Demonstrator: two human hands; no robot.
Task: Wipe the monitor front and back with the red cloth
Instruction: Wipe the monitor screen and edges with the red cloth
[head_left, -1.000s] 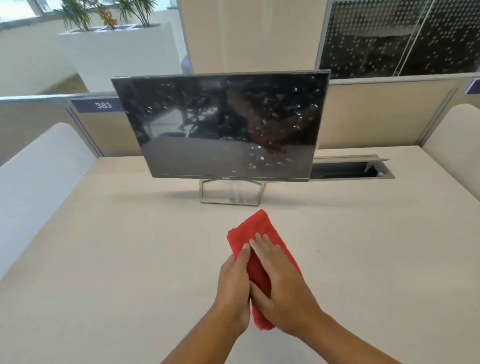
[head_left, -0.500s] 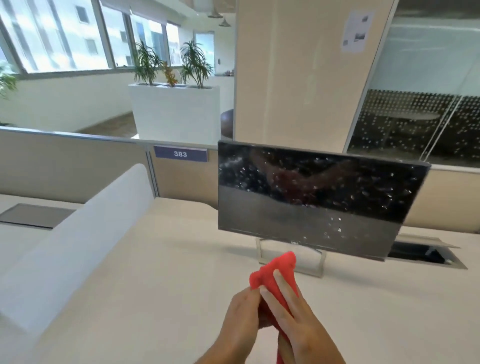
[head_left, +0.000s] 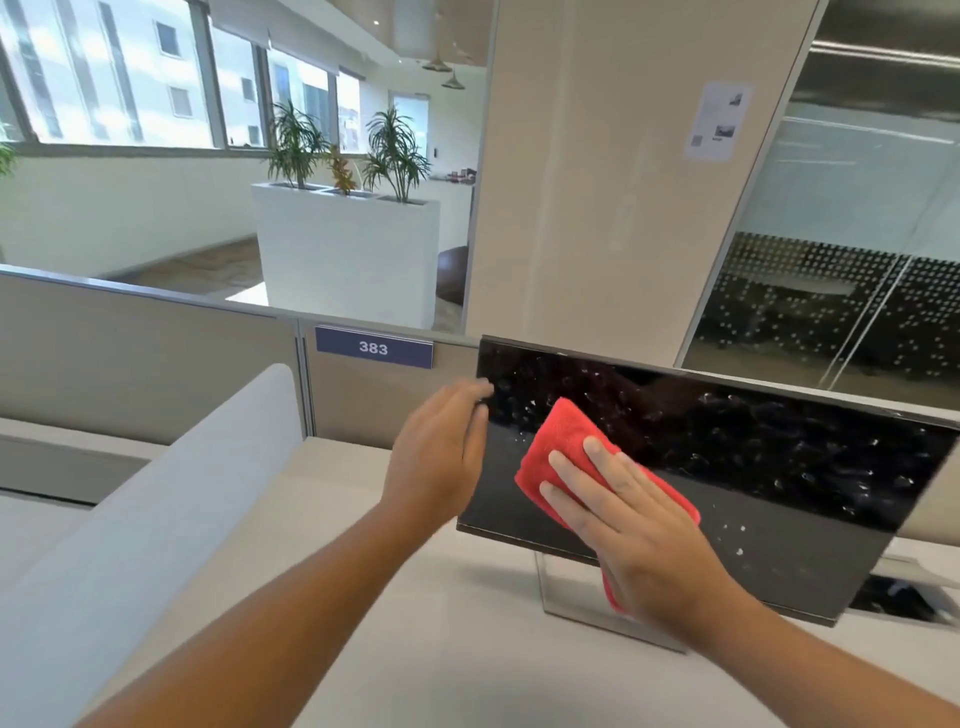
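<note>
The desk (head_left: 493, 675) lies open at 6 o'clock of the monitor (head_left: 779, 467); a partition (head_left: 130, 353) stands at 12, a divider (head_left: 156, 493) at 9.

Pale desk (head_left: 493, 675) bears the monitor (head_left: 727, 467) on its metal stand (head_left: 587, 623); an open cable hatch (head_left: 893, 603) sits near.

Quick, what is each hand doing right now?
Left hand: open, holding nothing, fingers beside the monitor; contact too blurred to tell.
Right hand: open, flat fingers pressing the red cloth on the monitor.

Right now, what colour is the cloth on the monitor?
Plain red cloth under the right hand; the head view shows it best.
</note>
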